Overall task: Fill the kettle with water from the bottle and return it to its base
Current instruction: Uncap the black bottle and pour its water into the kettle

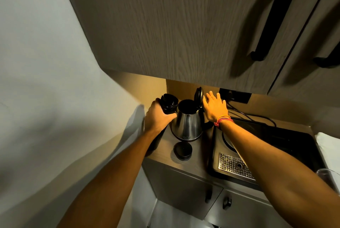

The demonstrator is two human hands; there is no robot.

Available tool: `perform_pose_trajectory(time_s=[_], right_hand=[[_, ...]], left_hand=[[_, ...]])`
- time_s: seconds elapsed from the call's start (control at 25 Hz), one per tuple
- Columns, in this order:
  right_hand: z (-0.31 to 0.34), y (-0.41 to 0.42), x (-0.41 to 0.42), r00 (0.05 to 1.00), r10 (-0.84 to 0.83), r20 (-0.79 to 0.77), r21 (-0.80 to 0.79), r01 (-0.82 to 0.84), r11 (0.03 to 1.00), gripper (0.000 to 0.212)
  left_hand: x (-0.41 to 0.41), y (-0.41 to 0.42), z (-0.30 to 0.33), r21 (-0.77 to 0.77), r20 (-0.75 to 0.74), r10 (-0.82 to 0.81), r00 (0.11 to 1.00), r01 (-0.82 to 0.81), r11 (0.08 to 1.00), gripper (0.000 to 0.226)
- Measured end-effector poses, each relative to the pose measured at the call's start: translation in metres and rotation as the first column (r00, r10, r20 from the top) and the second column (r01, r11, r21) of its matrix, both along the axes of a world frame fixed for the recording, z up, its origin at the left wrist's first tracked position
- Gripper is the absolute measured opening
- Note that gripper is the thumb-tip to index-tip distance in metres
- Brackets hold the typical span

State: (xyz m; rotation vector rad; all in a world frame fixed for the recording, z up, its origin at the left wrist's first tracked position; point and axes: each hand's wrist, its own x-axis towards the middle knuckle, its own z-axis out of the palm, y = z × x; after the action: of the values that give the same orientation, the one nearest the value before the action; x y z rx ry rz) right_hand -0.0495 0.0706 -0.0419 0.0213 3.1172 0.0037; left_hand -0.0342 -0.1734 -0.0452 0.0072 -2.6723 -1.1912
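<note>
Two bare forearms reach over a counter (165,156). Left hand (157,117) wraps a dark uncapped bottle (168,103) at 9 o'clock of the steel kettle (187,123), lid (199,95) raised. Right hand (214,106), fingers spread, holds nothing, just beside the lid at 3 o'clock.

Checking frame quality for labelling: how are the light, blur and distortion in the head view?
Head view: warm under-cabinet light on the right hand and kettle; the rest is dim; the black bottle in the left hand blends into shadow; wide-angle bends the cabinet; slight blur.
</note>
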Motion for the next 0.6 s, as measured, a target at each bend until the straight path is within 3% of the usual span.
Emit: perform_pose_trajectory(time_s=[0.16, 0.48, 0.6], right_hand=[[0.002, 0.000, 0.001, 1.000, -0.005, -0.007, -0.003, 0.005, 1.000, 0.070], [0.007, 0.001, 0.001, 0.996, -0.088, -0.009, -0.145, 0.086, 0.986, 0.060], [0.007, 0.001, 0.002, 0.999, -0.041, -0.003, -0.113, 0.040, 0.993, 0.061]], left_hand=[[-0.014, 0.012, 0.014, -0.323, 0.009, -0.077, 0.997, 0.076, 0.943, 0.074], [-0.031, 0.018, 0.032, -0.619, 0.197, -0.074, 0.978, 0.182, 0.764, 0.081], [-0.033, 0.018, 0.037, -0.673, 0.237, -0.071, 0.969, 0.216, 0.707, 0.078]])
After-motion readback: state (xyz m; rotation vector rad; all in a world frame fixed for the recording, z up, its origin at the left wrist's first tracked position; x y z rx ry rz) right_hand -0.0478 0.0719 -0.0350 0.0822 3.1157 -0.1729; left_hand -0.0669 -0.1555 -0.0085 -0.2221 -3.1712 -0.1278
